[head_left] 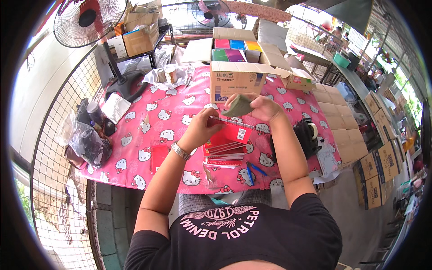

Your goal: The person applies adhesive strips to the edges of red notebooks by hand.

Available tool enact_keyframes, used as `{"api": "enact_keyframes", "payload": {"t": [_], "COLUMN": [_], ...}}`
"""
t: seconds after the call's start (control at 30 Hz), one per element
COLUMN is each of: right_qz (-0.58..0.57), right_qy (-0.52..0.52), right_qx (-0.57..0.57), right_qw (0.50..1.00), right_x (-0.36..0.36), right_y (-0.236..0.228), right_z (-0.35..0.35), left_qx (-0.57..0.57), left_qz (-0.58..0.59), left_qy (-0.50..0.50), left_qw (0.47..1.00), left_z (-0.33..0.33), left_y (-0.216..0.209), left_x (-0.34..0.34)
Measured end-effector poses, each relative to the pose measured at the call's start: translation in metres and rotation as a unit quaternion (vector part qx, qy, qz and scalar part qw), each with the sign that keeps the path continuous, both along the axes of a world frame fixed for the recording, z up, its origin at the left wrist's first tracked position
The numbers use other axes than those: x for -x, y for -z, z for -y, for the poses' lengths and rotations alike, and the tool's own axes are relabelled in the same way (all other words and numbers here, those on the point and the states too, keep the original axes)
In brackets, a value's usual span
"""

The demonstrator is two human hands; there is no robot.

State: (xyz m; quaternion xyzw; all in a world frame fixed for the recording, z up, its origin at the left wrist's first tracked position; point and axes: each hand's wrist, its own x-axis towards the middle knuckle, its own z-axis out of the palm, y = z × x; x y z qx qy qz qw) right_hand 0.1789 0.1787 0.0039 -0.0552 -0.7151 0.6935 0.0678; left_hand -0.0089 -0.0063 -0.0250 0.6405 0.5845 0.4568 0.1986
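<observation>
My left hand [205,127] is closed on the edge of a red spiral notebook [237,132], which is tilted up above the pile. In my right hand [265,108] is a flat grey-green pad [239,105], gripped by its right side and raised just over the notebook's spiral edge; whether it is cloth or sponge I cannot tell. Below both hands lies a stack of red notebooks [225,155], slightly fanned. Another red notebook [159,156] rests to the left, partly behind my left forearm. Two blue pens [250,174] lie right of the stack.
An open carton [236,81] of colourful notebooks stands at the back of the pink-covered table [148,121]. Plastic bags [92,144] and a bottle sit at left, near a standing fan [87,20]. A black bundle with a tape roll [308,135] lies right.
</observation>
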Motion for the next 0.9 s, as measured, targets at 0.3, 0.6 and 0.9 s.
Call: {"api": "enact_keyframes", "payload": {"t": [0.3, 0.6, 0.9], "right_qz": [0.051, 0.064, 0.149], "right_qy": [0.004, -0.002, 0.296], "right_qx": [-0.040, -0.009, -0.182], "right_qw": [0.998, 0.998, 0.926], "right_x": [0.009, 0.012, -0.009], "right_y": [-0.008, 0.010, 0.092], "right_z": [0.009, -0.002, -0.015], "left_qx": [0.013, 0.000, 0.017], "left_qz": [0.085, 0.134, 0.165], "left_qy": [0.024, 0.045, -0.021], "left_qw": [0.996, 0.990, 0.986], "left_z": [-0.004, -0.010, 0.001], "left_y": [0.004, 0.021, 0.020], "left_x": [0.008, 0.011, 0.015]}}
